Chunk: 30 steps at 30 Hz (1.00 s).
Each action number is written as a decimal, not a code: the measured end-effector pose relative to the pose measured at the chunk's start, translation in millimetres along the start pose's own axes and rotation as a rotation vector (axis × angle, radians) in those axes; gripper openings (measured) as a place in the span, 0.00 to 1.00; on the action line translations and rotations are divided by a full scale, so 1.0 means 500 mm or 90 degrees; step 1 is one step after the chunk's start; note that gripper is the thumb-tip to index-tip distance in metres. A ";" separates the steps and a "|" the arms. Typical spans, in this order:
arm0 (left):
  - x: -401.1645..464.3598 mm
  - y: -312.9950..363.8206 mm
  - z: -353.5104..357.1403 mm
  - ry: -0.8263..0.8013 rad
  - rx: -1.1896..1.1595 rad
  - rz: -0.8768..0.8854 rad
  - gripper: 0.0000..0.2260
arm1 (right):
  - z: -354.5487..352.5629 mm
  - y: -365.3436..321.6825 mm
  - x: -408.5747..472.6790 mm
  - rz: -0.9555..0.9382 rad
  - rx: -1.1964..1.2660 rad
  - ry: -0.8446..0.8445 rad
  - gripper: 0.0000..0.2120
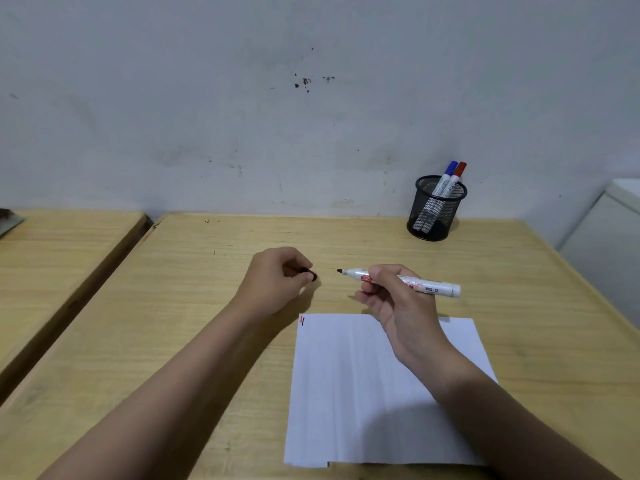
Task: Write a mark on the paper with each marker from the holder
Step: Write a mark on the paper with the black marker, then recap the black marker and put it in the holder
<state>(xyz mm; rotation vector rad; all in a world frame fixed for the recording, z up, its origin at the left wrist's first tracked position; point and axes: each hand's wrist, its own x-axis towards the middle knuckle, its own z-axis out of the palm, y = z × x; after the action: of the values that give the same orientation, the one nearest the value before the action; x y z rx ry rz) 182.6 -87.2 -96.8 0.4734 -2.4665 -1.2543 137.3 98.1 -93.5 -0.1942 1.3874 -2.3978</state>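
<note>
A white sheet of paper (pixel 363 393) lies on the wooden table (pixel 173 341), with a small red and black mark at its top left corner. My right hand (pixel 394 299) holds an uncapped white marker (pixel 433 285) level above the paper's far edge, black tip pointing left. To its left, my left hand (pixel 277 278) pinches the black cap (pixel 310 273). A black mesh holder (pixel 437 209) stands at the back right, holding a blue-capped marker (pixel 446 178) and a red-capped marker (pixel 458 176).
A second wooden table (pixel 52 258) stands to the left across a narrow gap. A stained white wall (pixel 311 116) rises right behind the tables. A white cabinet (pixel 606 237) sits beyond the table's right edge.
</note>
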 end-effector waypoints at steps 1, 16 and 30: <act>-0.005 0.010 -0.004 0.001 -0.102 -0.026 0.04 | -0.001 -0.006 0.000 -0.012 0.001 0.003 0.08; -0.073 0.104 -0.008 -0.090 -0.364 0.046 0.05 | -0.004 -0.058 -0.037 -0.040 -0.050 -0.031 0.05; -0.098 0.142 0.011 0.013 -0.439 0.104 0.07 | 0.012 -0.087 -0.036 -0.064 0.008 -0.081 0.05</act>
<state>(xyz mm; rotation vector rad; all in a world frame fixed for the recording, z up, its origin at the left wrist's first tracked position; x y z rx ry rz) 213.7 -22.4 -48.7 0.0957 -1.8331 -1.8749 145.1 119.7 -52.1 -0.4147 1.3333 -2.4283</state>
